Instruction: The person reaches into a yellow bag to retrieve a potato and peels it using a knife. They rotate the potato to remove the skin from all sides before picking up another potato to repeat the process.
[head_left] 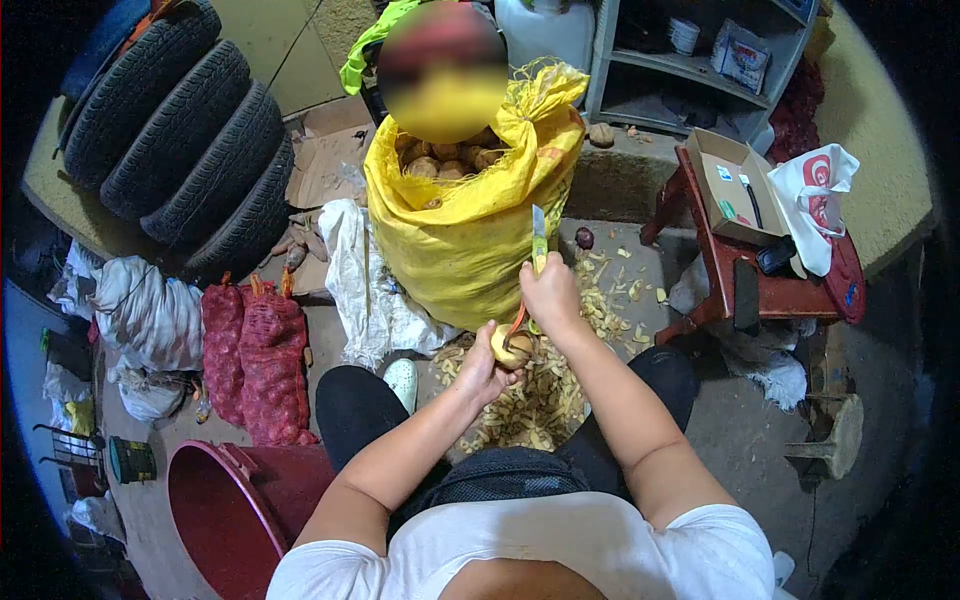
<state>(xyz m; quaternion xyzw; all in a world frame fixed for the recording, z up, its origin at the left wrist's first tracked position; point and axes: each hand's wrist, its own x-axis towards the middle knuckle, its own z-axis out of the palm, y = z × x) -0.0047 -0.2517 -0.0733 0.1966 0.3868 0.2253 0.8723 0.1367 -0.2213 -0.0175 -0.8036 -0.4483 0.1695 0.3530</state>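
Note:
My left hand (484, 372) is closed round a partly peeled potato (512, 347), whose pale flesh shows beside a brown patch. Closed round the handles of a peeler (518, 318) and a knife (539, 225) is my right hand (550, 290), just above and to the right of the potato. The knife's blade points away from me, and the orange peeler reaches down to the potato. Beneath both hands, a heap of peelings (535, 405) lies on the floor between my legs. Beyond them stands a yellow sack (460, 250) holding brown potatoes (452, 168).
A large red tub (215, 520) lies at the lower left, near red net bags (272, 365). Stacked tyres (190, 140) stand at the upper left. On the right, a red stool (700, 290) bears an open cardboard box (735, 190). Grey shelves (690, 70) stand behind.

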